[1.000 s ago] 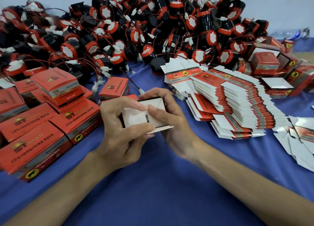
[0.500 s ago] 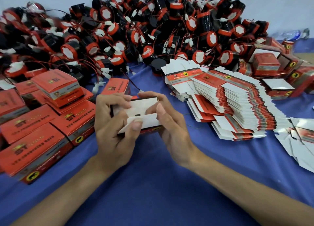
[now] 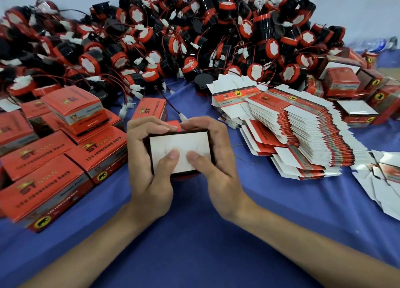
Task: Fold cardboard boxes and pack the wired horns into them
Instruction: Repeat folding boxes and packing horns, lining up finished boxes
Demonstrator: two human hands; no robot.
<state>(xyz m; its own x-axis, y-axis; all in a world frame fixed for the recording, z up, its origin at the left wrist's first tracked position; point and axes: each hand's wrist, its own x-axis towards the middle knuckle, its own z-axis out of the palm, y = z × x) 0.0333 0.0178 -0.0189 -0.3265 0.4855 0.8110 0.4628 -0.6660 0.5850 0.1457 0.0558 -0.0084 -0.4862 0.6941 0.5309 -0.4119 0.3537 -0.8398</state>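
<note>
White card forms the upturned face of the box (image 3: 179, 141), held between both hands at the middle of the desk (image 3: 205, 240). The left hand (image 3: 149, 177) grips its left end and the right hand (image 3: 220, 173) its right end. Both thumbs (image 3: 171, 158) press on the white face and the fingers (image 3: 149, 125) curl over the far edge. The hands hide most of the box's sides and all of its underside, so what is inside cannot be told. A heap of horns (image 3: 173, 39), red and black with tangled wires, lies along the far side, blurred at its left. Flat boxes (image 3: 303, 132) fan out in a stack on the right. Closed boxes (image 3: 54, 158) pile up on the left, cut off by the frame edge, their small print unreadable.
</note>
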